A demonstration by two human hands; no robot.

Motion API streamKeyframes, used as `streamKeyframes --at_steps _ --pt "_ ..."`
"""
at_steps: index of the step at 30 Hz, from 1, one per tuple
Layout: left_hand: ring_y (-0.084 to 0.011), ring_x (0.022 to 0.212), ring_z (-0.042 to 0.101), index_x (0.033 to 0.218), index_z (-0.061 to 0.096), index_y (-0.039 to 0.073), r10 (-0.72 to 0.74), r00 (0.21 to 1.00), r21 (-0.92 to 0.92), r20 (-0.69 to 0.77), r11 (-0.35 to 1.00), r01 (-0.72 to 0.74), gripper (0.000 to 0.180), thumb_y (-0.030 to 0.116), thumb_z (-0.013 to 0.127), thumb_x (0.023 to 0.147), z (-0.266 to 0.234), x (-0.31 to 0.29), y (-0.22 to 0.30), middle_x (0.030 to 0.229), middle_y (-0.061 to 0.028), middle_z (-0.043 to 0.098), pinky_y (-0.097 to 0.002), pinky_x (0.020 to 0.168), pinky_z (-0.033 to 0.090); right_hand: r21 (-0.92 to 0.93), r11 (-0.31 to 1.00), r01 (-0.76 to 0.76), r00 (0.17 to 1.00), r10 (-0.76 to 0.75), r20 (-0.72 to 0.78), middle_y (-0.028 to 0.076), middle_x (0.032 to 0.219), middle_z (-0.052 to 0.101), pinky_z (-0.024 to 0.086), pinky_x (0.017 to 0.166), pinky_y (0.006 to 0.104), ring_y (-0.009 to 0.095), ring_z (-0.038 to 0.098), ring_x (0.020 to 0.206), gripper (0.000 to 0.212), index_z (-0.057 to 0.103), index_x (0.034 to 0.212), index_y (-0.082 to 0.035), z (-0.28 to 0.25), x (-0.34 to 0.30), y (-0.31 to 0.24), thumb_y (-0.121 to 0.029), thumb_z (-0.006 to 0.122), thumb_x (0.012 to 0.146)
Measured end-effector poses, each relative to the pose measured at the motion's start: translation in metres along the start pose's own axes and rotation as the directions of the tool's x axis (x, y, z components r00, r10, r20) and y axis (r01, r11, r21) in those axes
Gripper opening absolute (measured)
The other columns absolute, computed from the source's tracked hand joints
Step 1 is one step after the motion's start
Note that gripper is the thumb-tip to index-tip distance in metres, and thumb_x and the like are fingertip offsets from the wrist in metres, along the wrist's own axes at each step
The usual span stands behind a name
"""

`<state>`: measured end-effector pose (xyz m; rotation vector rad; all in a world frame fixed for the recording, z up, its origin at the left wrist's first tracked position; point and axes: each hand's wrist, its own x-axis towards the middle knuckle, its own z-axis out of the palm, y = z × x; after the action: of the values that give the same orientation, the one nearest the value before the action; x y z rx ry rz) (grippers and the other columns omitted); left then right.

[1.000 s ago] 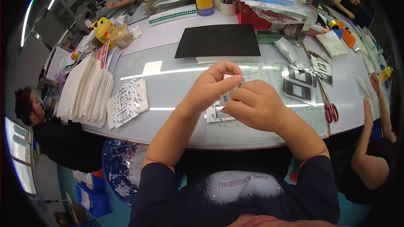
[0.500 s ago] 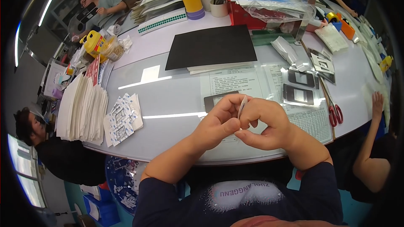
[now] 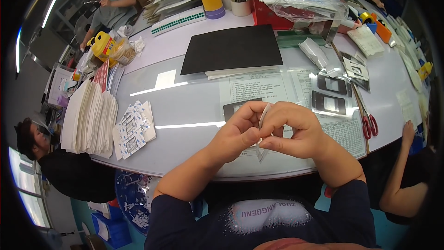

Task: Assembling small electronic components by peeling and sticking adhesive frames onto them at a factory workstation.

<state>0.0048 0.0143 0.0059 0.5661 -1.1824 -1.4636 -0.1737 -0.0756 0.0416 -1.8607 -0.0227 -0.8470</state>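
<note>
Between my two hands is a thin white sheet piece (image 3: 264,114), seen almost edge-on. Its lower end pokes out below the fingers and looks partly see-through. My left hand (image 3: 237,133) grips it from the left with thumb and fingers. From the right, my right hand (image 3: 295,128) pinches it, thumb against the bent forefinger. Partly hidden behind the left fingers, a dark rectangular frame (image 3: 230,109) lies on the table. Two more dark frames with pale windows, a nearer one (image 3: 328,103) and a farther one (image 3: 332,84), lie right of my hands.
White sheets with blue-marked cutouts (image 3: 134,132) lie left, beside a tall paper stack (image 3: 88,118). A black sheet (image 3: 233,50) covers papers ahead. Red-handled scissors (image 3: 370,126) rest at right. A blue bin of scraps (image 3: 121,199) stands below the table edge. Other people sit around.
The sheet piece now extends below my fingers, where only its upper part showed before. My hands stay nearly in place. The neighbour's hand at right has lowered toward the table edge.
</note>
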Motion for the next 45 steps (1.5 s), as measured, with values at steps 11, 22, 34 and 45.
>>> streamKeyframes --at_steps 11,22,34,45 --pt "-0.0166 0.108 0.060 0.139 0.043 0.002 0.002 1.000 -0.015 0.005 1.000 -0.002 0.064 0.047 0.064 0.099 -0.0018 -0.0021 -0.0012 0.115 -0.0101 0.062 -0.0339 0.095 0.049 -0.012 1.000 -0.023 1.000 0.023 0.007 0.005 0.086 0.067 0.046 0.066 0.0267 0.012 0.058 0.068 0.013 0.070 0.094 -0.004 0.0011 -0.0020 -0.0031 0.001 0.076 0.084" --pt "-0.0191 0.105 0.065 0.137 0.043 0.002 -0.033 0.997 0.111 -0.075 0.993 0.041 0.080 0.066 0.062 0.092 0.0009 -0.0009 -0.0005 0.111 -0.0133 0.065 -0.0326 0.091 0.051 -0.024 0.998 -0.051 0.999 0.051 0.018 0.005 0.089 0.067 0.047 0.067 0.0268 0.012 0.058 0.070 0.016 0.071 0.096 -0.004 -0.0002 -0.0020 -0.0039 0.003 0.073 0.082" --pt "-0.0162 0.105 0.061 0.138 0.042 0.002 0.016 1.000 0.002 0.023 1.000 -0.016 0.065 0.049 0.063 0.099 -0.0027 0.0002 -0.0018 0.113 -0.0098 0.062 -0.0329 0.094 0.049 -0.007 0.999 -0.048 0.999 0.048 0.023 0.005 0.087 0.067 0.046 0.065 0.0273 0.013 0.057 0.070 0.012 0.070 0.093 -0.004 0.0003 -0.0008 -0.0029 0.000 0.076 0.084" --pt "-0.0160 0.112 0.057 0.138 0.044 0.002 0.004 1.000 0.010 -0.012 1.000 -0.004 0.066 0.054 0.059 0.100 -0.0044 -0.0027 -0.0078 0.118 -0.0082 0.059 -0.0336 0.098 0.046 -0.020 0.994 -0.111 0.994 0.111 0.007 0.004 0.090 0.067 0.046 0.070 0.0267 0.012 0.056 0.074 0.012 0.069 0.095 -0.003 0.0012 -0.0022 -0.0028 0.001 0.075 0.086"
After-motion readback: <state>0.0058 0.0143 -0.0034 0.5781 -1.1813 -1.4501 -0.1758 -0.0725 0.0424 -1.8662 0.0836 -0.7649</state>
